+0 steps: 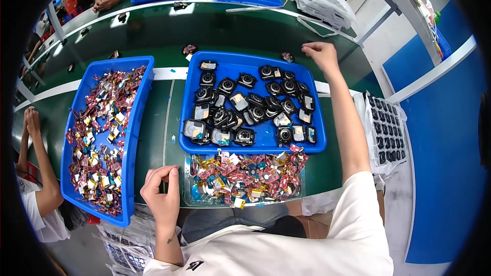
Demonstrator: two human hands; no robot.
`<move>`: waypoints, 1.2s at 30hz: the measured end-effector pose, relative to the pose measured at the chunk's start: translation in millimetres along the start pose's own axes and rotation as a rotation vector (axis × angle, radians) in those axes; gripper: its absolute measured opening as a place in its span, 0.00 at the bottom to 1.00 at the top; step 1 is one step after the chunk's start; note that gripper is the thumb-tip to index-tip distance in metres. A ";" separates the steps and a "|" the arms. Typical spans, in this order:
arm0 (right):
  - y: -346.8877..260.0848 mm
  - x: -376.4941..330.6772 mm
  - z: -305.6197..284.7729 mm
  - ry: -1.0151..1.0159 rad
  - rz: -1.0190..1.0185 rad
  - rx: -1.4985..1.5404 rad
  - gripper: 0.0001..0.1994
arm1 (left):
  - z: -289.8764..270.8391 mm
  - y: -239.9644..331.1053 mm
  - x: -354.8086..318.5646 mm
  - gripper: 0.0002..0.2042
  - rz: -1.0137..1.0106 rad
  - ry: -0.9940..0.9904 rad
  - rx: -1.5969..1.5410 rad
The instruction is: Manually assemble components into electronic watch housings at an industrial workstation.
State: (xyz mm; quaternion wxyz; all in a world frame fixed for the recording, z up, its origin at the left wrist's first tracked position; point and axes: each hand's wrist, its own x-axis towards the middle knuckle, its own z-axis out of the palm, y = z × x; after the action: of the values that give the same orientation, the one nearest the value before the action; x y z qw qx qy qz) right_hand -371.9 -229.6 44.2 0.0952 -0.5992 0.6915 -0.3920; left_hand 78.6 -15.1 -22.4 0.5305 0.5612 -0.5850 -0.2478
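My right hand [321,57] reaches past the far right corner of a blue tray [186,97], over the green conveyor belt [240,36]. Its thumb and fingers are pinched together and nothing shows between them. Just left of the fingertips, apart from them, lies a small reddish circuit part [288,57]. In the tray are several black watch cases [244,136], some showing round backs, others pale insides. My left hand [162,191] hovers at the near table edge, fingers curled in, no object visible in it. Beside it a clear tray [194,200] holds a heap of reddish circuit parts [250,176].
On the left stands a long blue bin [134,174] of similar parts. More parts [189,49] sit on the belt. Co-workers' hands [31,121] rest at the left; others work across the belt by blue trays [261,1]. Stacked black-celled trays [386,130] stand at the right.
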 end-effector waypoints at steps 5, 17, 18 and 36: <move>-96.1 -108.7 -25.4 -0.245 -0.109 0.418 0.09 | 0.6 -4.2 3.9 0.03 -0.079 -0.075 -0.109; -139.9 -255.3 17.6 -0.246 -0.515 0.082 0.06 | 22.9 45.9 13.4 0.10 0.352 -0.238 0.180; -142.0 -256.8 22.9 -0.177 -0.518 0.131 0.07 | 25.0 51.5 14.3 0.12 0.339 -0.282 0.218; -162.1 -273.4 36.0 -0.229 -0.402 0.473 0.05 | 26.5 55.4 12.7 0.05 0.304 -0.429 -0.156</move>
State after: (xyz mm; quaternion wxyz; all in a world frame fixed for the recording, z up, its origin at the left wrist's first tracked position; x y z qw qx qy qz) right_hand -155.9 6.0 33.9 0.2297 -0.7251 0.4339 -0.4829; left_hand 35.4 -21.2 22.7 0.4670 0.3593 -0.7407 -0.3228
